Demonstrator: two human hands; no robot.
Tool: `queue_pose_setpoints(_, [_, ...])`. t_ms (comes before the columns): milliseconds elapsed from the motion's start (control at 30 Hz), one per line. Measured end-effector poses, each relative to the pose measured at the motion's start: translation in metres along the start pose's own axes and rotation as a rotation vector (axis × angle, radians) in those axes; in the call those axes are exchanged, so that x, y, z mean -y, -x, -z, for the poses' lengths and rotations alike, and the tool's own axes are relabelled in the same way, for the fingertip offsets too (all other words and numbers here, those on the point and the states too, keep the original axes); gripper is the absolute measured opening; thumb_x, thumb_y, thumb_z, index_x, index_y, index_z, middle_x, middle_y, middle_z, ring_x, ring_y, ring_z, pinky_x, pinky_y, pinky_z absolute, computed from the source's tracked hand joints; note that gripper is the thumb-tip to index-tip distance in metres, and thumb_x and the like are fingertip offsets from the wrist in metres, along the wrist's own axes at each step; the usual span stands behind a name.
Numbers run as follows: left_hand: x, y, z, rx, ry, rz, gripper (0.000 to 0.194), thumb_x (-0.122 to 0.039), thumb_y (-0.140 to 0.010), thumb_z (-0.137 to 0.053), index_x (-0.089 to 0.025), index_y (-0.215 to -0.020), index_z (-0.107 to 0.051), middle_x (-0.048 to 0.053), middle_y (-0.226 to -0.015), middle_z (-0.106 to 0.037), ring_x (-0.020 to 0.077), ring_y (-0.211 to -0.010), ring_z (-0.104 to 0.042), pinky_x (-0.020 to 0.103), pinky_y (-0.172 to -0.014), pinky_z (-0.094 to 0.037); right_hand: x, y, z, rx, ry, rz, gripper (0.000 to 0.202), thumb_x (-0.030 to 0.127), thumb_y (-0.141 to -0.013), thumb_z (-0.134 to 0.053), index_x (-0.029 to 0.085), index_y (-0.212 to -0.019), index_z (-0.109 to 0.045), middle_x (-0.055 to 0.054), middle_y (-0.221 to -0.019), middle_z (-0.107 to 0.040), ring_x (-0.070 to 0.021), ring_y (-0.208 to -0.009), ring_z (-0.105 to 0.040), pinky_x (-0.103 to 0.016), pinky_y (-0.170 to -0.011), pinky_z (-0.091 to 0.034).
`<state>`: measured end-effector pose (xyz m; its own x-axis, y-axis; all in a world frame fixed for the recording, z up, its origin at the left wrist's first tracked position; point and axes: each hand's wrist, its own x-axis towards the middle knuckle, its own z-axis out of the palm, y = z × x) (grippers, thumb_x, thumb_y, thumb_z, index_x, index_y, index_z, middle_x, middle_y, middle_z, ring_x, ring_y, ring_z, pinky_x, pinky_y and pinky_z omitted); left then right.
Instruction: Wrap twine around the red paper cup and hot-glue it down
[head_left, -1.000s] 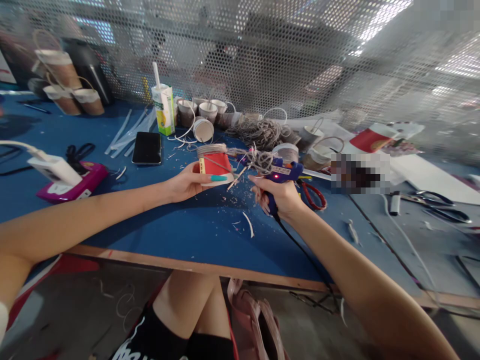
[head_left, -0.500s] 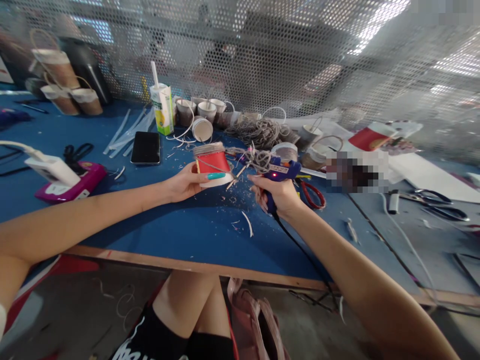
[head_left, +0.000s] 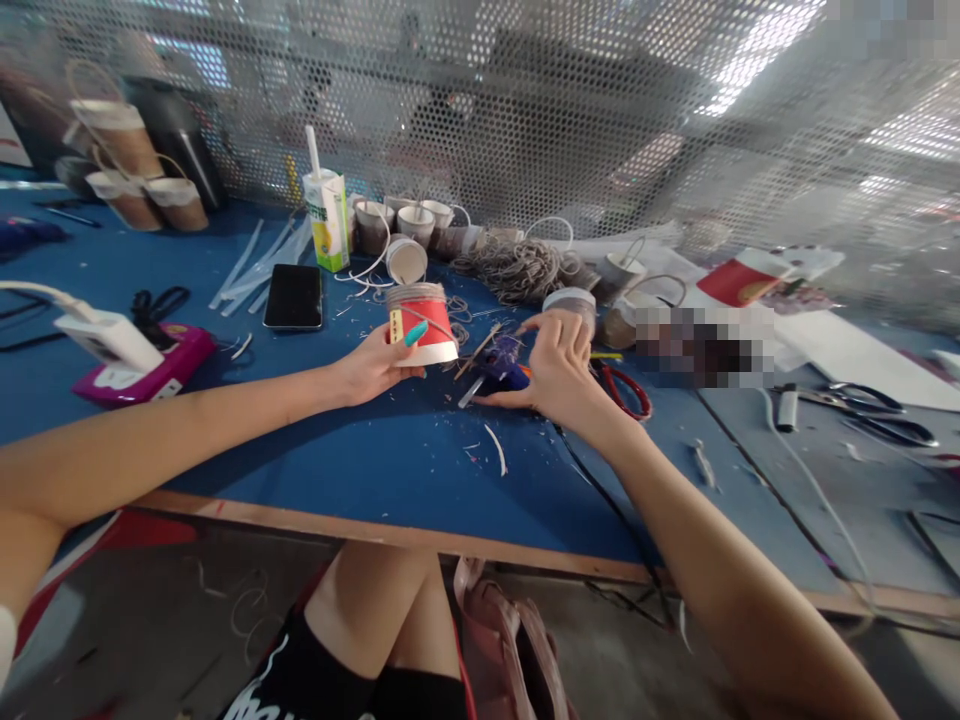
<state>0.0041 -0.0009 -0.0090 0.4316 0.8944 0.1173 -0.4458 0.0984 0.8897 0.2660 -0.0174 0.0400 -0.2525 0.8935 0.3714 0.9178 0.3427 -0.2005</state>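
Observation:
My left hand (head_left: 379,362) is wrapped round a red paper cup (head_left: 429,325) with a white rim facing down and grey cord wound about its upper end. Beside it, a blue glue gun (head_left: 501,360) lies on the blue table with a clear glue stick (head_left: 471,392) poking out. Over the gun is my right hand (head_left: 559,365), fingers apart, thumb stretched toward the glue stick; its palm side is hidden. A thin wooden stick (head_left: 478,350) lies between cup and gun.
Behind are a bundle of grey cord (head_left: 517,268), small cups (head_left: 416,225), a drink carton (head_left: 328,220) and a phone (head_left: 293,297). A purple power strip (head_left: 150,370) sits left; red-handled pliers (head_left: 628,392) and scissors (head_left: 870,405) lie right.
My right hand has let go of the glue gun, which now lies on the table, and its fingers have spread. My left hand has tilted the red cup slightly.

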Motion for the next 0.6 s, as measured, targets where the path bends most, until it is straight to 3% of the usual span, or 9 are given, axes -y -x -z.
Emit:
queue_pose_setpoints(67, [0.000, 0.000, 0.000, -0.006, -0.021, 0.011, 0.078, -0.056, -0.045, -0.103, -0.018, -0.104, -0.069, 0.004, -0.096, -0.074, 0.0155, -0.084, -0.069, 0.023, -0.071, -0.054, 0.006, 0.004, 0.004, -0.025, -0.101, 0.153, 0.100, 0.061, -0.053, -0.097, 0.013, -0.128, -0.051, -0.030, -0.146, -0.047, -0.0540, -0.143, -0.044, -0.074, -0.119, -0.032])
queue_pose_setpoints(133, [0.000, -0.001, 0.000, -0.007, -0.044, 0.020, 0.080, -0.061, -0.046, -0.101, -0.018, -0.106, -0.069, 0.006, -0.098, -0.075, 0.0174, -0.087, -0.070, 0.024, -0.071, -0.053, 0.014, 0.009, 0.010, -0.023, -0.275, 0.278, 0.082, 0.057, -0.069, -0.088, 0.019, -0.132, -0.049, -0.027, -0.155, -0.042, -0.0474, -0.145, -0.044, -0.069, -0.119, -0.036])
queue_pose_setpoints(233, [0.001, -0.002, 0.000, -0.012, -0.064, 0.022, 0.085, -0.069, -0.046, -0.098, -0.018, -0.108, -0.069, 0.009, -0.103, -0.077, 0.0200, -0.091, -0.071, 0.026, -0.072, -0.052, 0.027, 0.019, 0.016, 0.061, -0.694, 0.369, 0.051, 0.046, -0.082, -0.075, 0.026, -0.122, -0.051, -0.018, -0.162, -0.042, -0.0292, -0.114, -0.067, -0.052, -0.101, -0.057])
queue_pose_setpoints(300, [0.002, -0.001, 0.000, -0.009, -0.078, 0.025, 0.087, -0.073, -0.045, -0.096, -0.018, -0.107, -0.070, 0.009, -0.102, -0.077, 0.0206, -0.092, -0.071, 0.027, -0.074, -0.052, 0.034, 0.025, 0.018, 0.210, -0.973, 0.342, 0.033, 0.044, -0.087, -0.071, 0.026, -0.110, -0.054, -0.014, -0.164, -0.046, -0.0154, -0.081, -0.067, -0.041, -0.081, -0.063])
queue_pose_setpoints(367, [0.002, 0.000, 0.000, 0.010, -0.098, 0.034, 0.086, -0.076, -0.045, -0.094, -0.018, -0.105, -0.072, 0.009, -0.100, -0.077, 0.0211, -0.093, -0.071, 0.028, -0.076, -0.053, 0.039, 0.030, 0.018, 0.369, -1.140, 0.267, 0.025, 0.042, -0.089, -0.070, 0.024, -0.099, -0.055, -0.013, -0.161, -0.052, -0.0074, -0.061, -0.057, -0.033, -0.067, -0.062])
queue_pose_setpoints(467, [0.000, 0.003, -0.002, 0.053, -0.114, 0.050, 0.087, -0.077, -0.042, -0.093, -0.018, -0.104, -0.075, 0.007, -0.097, -0.077, 0.0204, -0.091, -0.070, 0.028, -0.075, -0.053, 0.043, 0.031, 0.016, 0.484, -1.258, 0.163, 0.024, 0.039, -0.085, -0.073, 0.022, -0.091, -0.056, -0.012, -0.154, -0.061, -0.0038, -0.053, -0.052, -0.026, -0.057, -0.058])
queue_pose_setpoints(600, [-0.001, 0.004, -0.007, 0.063, -0.095, 0.041, 0.093, -0.076, -0.037, -0.095, -0.018, -0.107, -0.076, 0.006, -0.096, -0.079, 0.0187, -0.088, -0.071, 0.027, -0.075, -0.054, 0.045, 0.029, 0.016, 0.467, -1.396, 0.093, 0.023, 0.034, -0.079, -0.075, 0.022, -0.089, -0.058, -0.010, -0.154, -0.062, -0.0026, -0.047, -0.053, -0.026, -0.053, -0.058])
